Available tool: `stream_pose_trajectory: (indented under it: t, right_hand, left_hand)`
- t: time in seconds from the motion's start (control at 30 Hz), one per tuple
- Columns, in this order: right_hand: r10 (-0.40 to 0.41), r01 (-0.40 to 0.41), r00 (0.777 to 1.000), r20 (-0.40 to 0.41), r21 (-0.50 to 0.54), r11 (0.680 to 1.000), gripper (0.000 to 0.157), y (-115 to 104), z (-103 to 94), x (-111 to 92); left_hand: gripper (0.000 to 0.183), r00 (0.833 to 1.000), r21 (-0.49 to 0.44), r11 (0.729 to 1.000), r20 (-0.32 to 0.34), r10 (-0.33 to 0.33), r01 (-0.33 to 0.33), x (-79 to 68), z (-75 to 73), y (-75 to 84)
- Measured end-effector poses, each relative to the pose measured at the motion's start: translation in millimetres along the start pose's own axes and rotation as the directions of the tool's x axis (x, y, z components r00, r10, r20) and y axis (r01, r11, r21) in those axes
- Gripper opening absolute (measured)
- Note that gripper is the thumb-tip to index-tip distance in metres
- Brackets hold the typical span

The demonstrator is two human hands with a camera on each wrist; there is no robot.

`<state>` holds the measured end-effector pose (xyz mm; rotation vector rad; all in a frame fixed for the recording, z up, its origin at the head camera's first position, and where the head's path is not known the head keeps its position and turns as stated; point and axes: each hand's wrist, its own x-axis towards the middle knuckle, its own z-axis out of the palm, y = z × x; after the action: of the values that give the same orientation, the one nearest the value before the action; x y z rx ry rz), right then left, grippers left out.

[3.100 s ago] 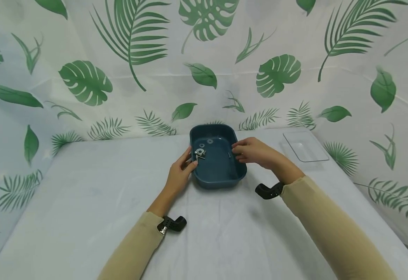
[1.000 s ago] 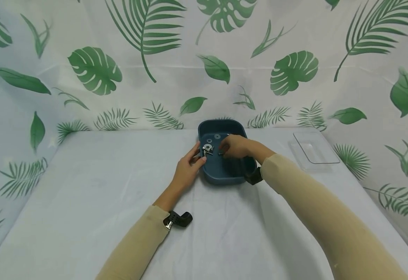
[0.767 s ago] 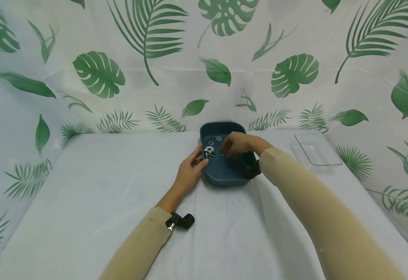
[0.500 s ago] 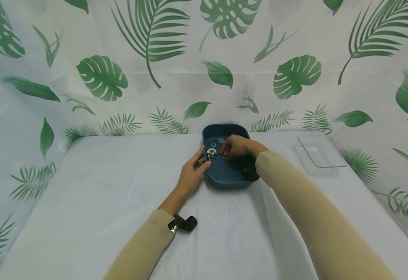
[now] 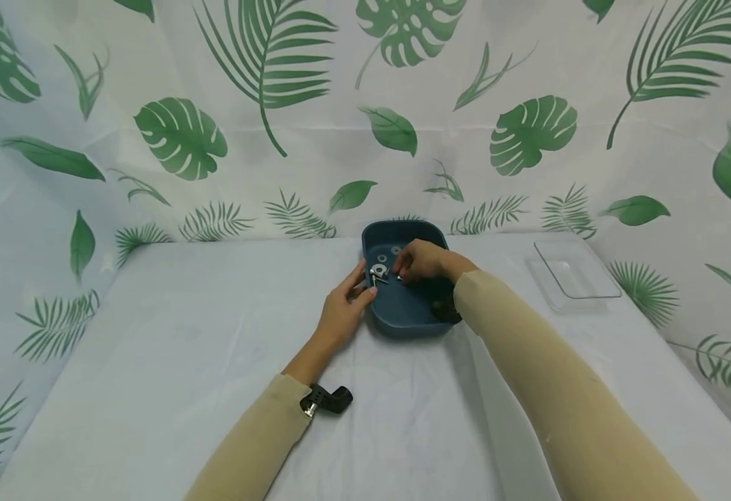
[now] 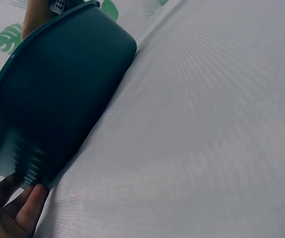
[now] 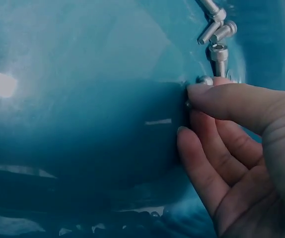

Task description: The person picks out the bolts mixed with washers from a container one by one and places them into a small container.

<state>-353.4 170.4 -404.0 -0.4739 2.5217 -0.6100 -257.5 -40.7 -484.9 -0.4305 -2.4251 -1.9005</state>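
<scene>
A dark blue plastic tub (image 5: 409, 306) stands on the white-covered table. My left hand (image 5: 342, 306) grips its left wall, thumb at the rim and several fingers against the outside, as the left wrist view shows. Inside the tub is my right hand (image 5: 422, 261), its thumb and fingers pinching a small silver screw (image 7: 204, 80), mostly hidden by the fingers. Just beyond the fingertips lie several loose socket-head bolts (image 7: 219, 52). A large washer (image 5: 379, 269) rests among the metal parts by the left wall, with a smaller washer (image 5: 381, 258) behind it.
Right of the tub, a clear rectangular container (image 5: 575, 275) sits on the table (image 5: 184, 348). A leaf-patterned cloth (image 5: 315, 125) hangs close behind the tub. Another washer (image 5: 395, 250) lies toward the tub's far end.
My right hand has moved from the tub's right wall leftward to its middle, bringing a small screw nearer the other metal parts. The left hand stays on the tub; the head view has shifted slightly.
</scene>
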Motion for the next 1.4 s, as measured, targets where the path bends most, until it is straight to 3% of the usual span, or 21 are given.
stream_pose_trajectory:
  t: [0.17, 0.33, 0.83, 1.2, 1.4]
  right_hand:
    - [0.022, -0.022, 0.999, 0.043, -0.017, 1.000, 0.025, 1, 5.1, -2]
    - [0.048, -0.048, 0.998, 0.035, -0.014, 0.999, 0.020, 1, -1.1, -2]
    - [-0.038, 0.039, 0.999, 0.033, -0.055, 0.998, 0.022, 4, -7.7, -3]
    - [-0.133, 0.134, 0.991, -0.014, 0.046, 0.990, 0.027, 4, -21.0, -29]
    - [-0.143, 0.157, 0.985, -0.100, 0.157, 0.975, 0.026, 11, -29.5, -57]
  left_hand:
    - [0.062, 1.000, 0.009, 1.000, 0.010, -0.022, 0.022, -5.5, 0.6, -1.6]
    - [0.062, 1.000, 0.017, 1.000, 0.001, 0.010, -0.010, 0.2, 1.4, 0.1]
    - [0.062, 1.000, 0.007, 1.000, 0.006, -0.006, 0.006, 2.4, 2.7, 4.1]
    - [0.062, 1.000, 0.010, 1.000, -0.004, 0.002, -0.002, -1.0, 1.3, 2.7]
    - [0.062, 1.000, 0.001, 1.000, -0.004, 0.016, -0.016, 0.1, -0.2, 1.4]
